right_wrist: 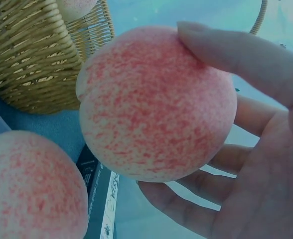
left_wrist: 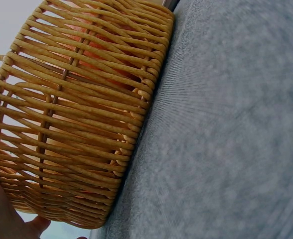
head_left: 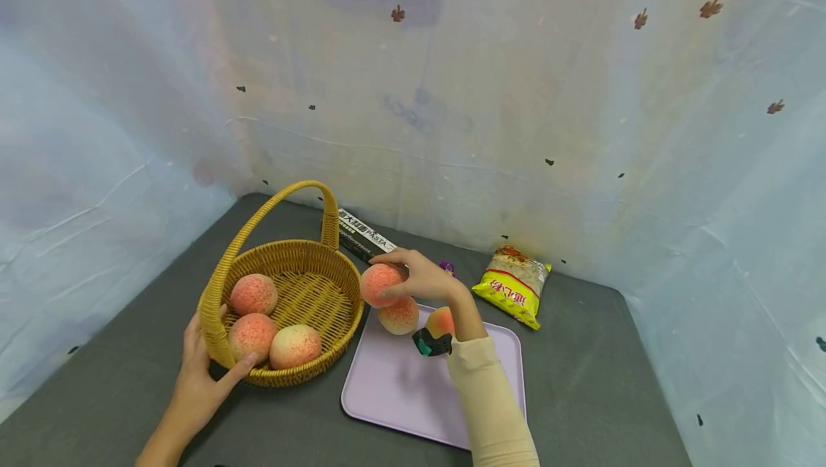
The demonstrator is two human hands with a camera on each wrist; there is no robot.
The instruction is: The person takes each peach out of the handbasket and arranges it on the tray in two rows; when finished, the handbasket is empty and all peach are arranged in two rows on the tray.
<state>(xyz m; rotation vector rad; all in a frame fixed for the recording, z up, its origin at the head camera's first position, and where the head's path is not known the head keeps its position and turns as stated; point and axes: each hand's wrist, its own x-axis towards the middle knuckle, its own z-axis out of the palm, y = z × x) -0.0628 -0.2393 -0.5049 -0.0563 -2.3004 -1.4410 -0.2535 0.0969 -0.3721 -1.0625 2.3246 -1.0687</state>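
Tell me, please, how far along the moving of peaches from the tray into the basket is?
Three peaches already lie in the wicker basket, which the left hand steadies at its rim. The right hand grips a fourth peach just beside the basket, above the tray. Two more peaches remain on the lilac tray, so it looks roughly half done.

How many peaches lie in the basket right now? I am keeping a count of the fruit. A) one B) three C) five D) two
B: the head view shows three peaches inside the basket, while the right hand holds a fourth peach outside it and two more sit on the tray.
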